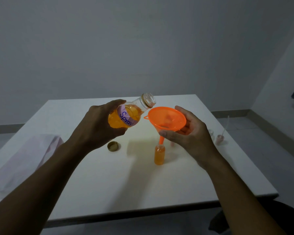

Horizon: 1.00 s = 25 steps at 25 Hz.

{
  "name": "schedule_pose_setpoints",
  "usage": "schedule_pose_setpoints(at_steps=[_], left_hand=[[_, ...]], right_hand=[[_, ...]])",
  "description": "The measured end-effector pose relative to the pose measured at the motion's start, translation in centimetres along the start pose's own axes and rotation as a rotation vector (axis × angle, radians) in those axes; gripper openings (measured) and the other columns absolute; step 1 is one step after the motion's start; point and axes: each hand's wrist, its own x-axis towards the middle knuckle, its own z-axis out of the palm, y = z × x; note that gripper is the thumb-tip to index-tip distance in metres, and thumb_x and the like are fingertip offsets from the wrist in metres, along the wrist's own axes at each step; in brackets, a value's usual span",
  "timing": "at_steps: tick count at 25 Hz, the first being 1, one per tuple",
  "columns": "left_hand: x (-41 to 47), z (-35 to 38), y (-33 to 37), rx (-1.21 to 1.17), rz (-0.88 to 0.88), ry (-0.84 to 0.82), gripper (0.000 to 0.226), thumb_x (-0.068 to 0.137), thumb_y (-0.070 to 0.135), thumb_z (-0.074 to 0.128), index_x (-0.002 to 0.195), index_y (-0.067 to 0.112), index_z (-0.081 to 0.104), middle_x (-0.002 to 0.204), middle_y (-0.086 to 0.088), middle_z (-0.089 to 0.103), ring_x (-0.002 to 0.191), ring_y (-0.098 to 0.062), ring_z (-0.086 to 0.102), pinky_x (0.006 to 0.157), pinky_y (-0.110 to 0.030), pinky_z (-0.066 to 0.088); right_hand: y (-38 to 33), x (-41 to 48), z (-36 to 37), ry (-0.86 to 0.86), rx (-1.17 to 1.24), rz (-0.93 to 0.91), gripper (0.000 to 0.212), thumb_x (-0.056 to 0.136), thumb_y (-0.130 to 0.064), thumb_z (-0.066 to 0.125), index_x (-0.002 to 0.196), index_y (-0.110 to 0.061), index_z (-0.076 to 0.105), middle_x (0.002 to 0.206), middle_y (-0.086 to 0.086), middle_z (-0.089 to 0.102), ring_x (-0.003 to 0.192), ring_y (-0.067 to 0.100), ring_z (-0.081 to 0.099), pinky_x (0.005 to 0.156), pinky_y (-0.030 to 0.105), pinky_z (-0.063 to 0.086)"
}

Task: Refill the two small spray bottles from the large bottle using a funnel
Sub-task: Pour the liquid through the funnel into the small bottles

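While the left hand [98,122] wraps its fingers around the large bottle [126,116] at frame centre, the bottle is tipped with its open mouth pointing up and right, close to the funnel rim. Orange liquid sits in the bottle's lower body; a pale label on it reads "Spray". No liquid is seen leaving the mouth. The right hand [188,133] holds the orange funnel [166,119] just right of centre, thumb on the near side of the cone, fingers curled around the far side, grip closed on it. Funnel is tilted a bit toward the camera, spout pointing down into the neck of a small bottle [159,155] standing upright on the white table [109,184], below the funnel. That small bottle looks nearly full of orange liquid. A gold cap [112,146] lies on the table left of the small bottle, open side up, below the left hand. At the right side of the frame, near the table edge, a second small bottle [211,134] shows, mostly hidden behind the right hand, and beside it a pinkish spray top [220,138] with a thin tube sticking up; both are dim and blurry, so possibly misread. A pale pinkish bag [32,156] lies at the left edge of the table.
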Motion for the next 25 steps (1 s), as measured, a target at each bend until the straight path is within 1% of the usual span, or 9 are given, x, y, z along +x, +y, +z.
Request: schedule_pose_setpoints(at_steps=[3, 6, 9, 11, 13, 16, 19, 23, 25], left_hand=[[0.4, 0.3, 0.3, 0.001, -0.009, 0.010, 0.078, 0.063, 0.022, 0.088, 0.133, 0.016, 0.053, 0.114, -0.006, 0.069, 0.090, -0.015, 0.061, 0.073, -0.022, 0.044], [1.3, 1.2, 0.9, -0.020, -0.004, 0.009, 0.080, 0.063, 0.024, 0.088, 0.134, 0.017, 0.052, 0.115, -0.006, 0.068, 0.094, -0.019, 0.064, 0.074, -0.025, 0.047], [3.0, 2.6, 1.9, -0.051, 0.038, 0.006, 0.081, 0.063, 0.024, 0.088, 0.135, 0.018, 0.051, 0.117, -0.006, 0.068, 0.096, -0.022, 0.065, 0.075, -0.029, 0.050], [4.4, 3.9, 2.9, -0.053, 0.079, 0.000, 0.082, 0.063, 0.025, 0.088, 0.135, 0.019, 0.051, 0.119, -0.005, 0.067, 0.098, -0.022, 0.064, 0.076, -0.029, 0.051], [5.5, 5.1, 4.0, -0.055, 0.106, -0.013, 0.082, 0.064, 0.025, 0.088, 0.136, 0.019, 0.050, 0.120, -0.005, 0.066, 0.099, -0.022, 0.064, 0.074, -0.027, 0.048], [6.8, 6.6, 5.5, -0.049, 0.132, -0.026, 0.083, 0.064, 0.025, 0.087, 0.137, 0.019, 0.048, 0.122, -0.006, 0.065, 0.101, -0.024, 0.063, 0.075, -0.028, 0.047], [7.4, 7.3, 6.4, -0.046, 0.156, -0.039, 0.083, 0.064, 0.024, 0.087, 0.137, 0.019, 0.048, 0.123, -0.007, 0.065, 0.101, -0.024, 0.063, 0.076, -0.029, 0.048], [7.9, 7.7, 7.0, -0.016, 0.176, -0.051, 0.083, 0.064, 0.024, 0.087, 0.137, 0.018, 0.048, 0.122, -0.008, 0.065, 0.101, -0.026, 0.064, 0.076, -0.031, 0.051], [8.1, 7.6, 7.3, -0.010, 0.187, -0.053, 0.082, 0.064, 0.023, 0.087, 0.137, 0.017, 0.049, 0.122, -0.009, 0.065, 0.101, -0.027, 0.064, 0.077, -0.035, 0.054]], right_hand=[[-0.4, 0.1, -1.4, 0.059, 0.084, 0.019, 0.103, 0.055, -0.049, 0.088, 0.146, -0.029, 0.044, 0.132, -0.013, 0.057, 0.117, 0.007, 0.059, 0.088, 0.026, 0.056], [-0.8, 0.3, -4.2, 0.190, 0.106, 0.009, 0.098, 0.054, -0.048, 0.092, 0.141, -0.030, 0.050, 0.126, -0.012, 0.063, 0.112, 0.008, 0.063, 0.087, 0.027, 0.056], [-1.0, 0.2, -7.8, 0.353, 0.078, -0.008, 0.097, 0.052, -0.048, 0.092, 0.138, -0.027, 0.054, 0.125, -0.007, 0.066, 0.110, 0.009, 0.066, 0.084, 0.027, 0.055], [-0.9, -0.2, -10.1, 0.435, 0.036, -0.013, 0.099, 0.050, -0.052, 0.092, 0.138, -0.028, 0.053, 0.125, -0.009, 0.065, 0.111, 0.008, 0.065, 0.088, 0.028, 0.055], [-0.6, -0.5, -11.8, 0.484, -0.001, -0.009, 0.098, 0.051, -0.054, 0.087, 0.139, -0.030, 0.052, 0.127, -0.012, 0.063, 0.114, 0.008, 0.063, 0.091, 0.030, 0.054], [0.6, -0.4, -12.7, 0.468, -0.025, 0.030, 0.098, 0.053, -0.056, 0.089, 0.139, -0.031, 0.051, 0.130, -0.009, 0.062, 0.117, 0.014, 0.062, 0.092, 0.035, 0.056], [1.9, 0.2, -12.8, 0.424, -0.025, 0.055, 0.094, 0.054, -0.058, 0.090, 0.136, -0.030, 0.054, 0.129, -0.003, 0.064, 0.116, 0.023, 0.064, 0.092, 0.049, 0.058], [2.9, 0.6, -12.5, 0.395, -0.042, 0.066, 0.101, 0.050, -0.064, 0.087, 0.139, -0.034, 0.049, 0.133, -0.006, 0.061, 0.118, 0.021, 0.062, 0.093, 0.048, 0.057], [3.2, 0.6, -12.3, 0.381, -0.051, 0.075, 0.104, 0.050, -0.064, 0.086, 0.141, -0.033, 0.047, 0.135, -0.007, 0.059, 0.119, 0.019, 0.060, 0.094, 0.047, 0.057]])
